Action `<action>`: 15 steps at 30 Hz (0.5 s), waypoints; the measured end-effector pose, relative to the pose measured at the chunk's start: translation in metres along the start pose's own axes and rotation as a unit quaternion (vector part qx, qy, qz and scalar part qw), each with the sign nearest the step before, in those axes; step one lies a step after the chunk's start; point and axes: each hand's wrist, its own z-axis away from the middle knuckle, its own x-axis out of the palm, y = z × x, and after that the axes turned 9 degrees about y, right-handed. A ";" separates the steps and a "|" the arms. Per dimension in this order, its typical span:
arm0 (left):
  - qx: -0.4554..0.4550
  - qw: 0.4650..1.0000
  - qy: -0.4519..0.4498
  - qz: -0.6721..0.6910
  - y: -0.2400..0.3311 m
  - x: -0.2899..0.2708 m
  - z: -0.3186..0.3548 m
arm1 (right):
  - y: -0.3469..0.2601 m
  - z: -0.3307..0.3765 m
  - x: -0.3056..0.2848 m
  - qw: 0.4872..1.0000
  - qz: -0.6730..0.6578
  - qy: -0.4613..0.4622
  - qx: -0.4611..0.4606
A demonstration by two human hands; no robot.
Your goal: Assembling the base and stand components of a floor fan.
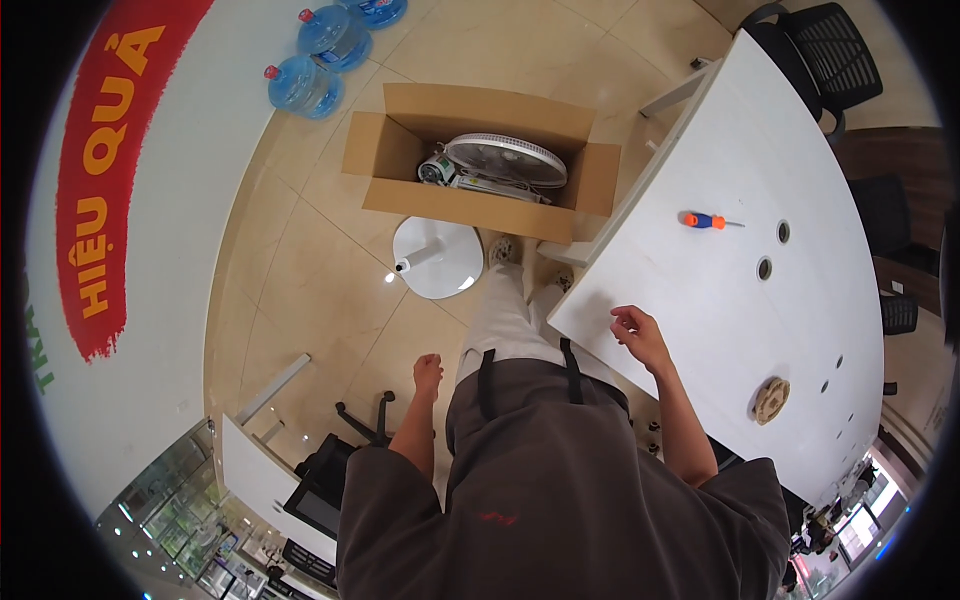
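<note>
My left hand (pixel 428 373) hangs beside my left leg with its fingers curled in and nothing visible in them. My right hand (pixel 640 338) hovers by the near corner of the white table (pixel 700 320), its fingers loosely bent and apart, holding nothing. On the floor ahead, an open cardboard box (pixel 470 205) contains fan parts: a round white fan grille (pixel 508 160) and a motor unit (pixel 436 171). A white fan base (pixel 440 258) with a short upright stem stands between the box and me. An orange and blue screwdriver (pixel 706 221) lies on the table.
A beige ring-shaped object (pixel 771 400) rests on the table, near round cable holes (pixel 764 268). Large blue water bottles (pixel 305 87) stand by the left wall. Black chairs (pixel 825 55) are beyond the table; another chair base (pixel 372 425) is behind my left side.
</note>
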 end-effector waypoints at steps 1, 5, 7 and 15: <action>-0.016 1.000 0.011 0.014 0.000 0.001 0.002 | -0.001 -0.006 -0.001 1.000 0.001 0.000 0.003; -0.042 0.999 -0.005 0.029 0.013 0.019 -0.012 | -0.016 -0.036 0.002 0.996 0.074 0.039 -0.035; -0.037 0.998 -0.039 0.018 0.028 0.025 -0.026 | -0.036 -0.050 0.012 0.990 0.107 0.073 -0.063; 0.052 0.987 -0.123 0.089 0.121 0.057 -0.056 | -0.063 -0.167 0.094 0.983 0.165 0.021 -0.079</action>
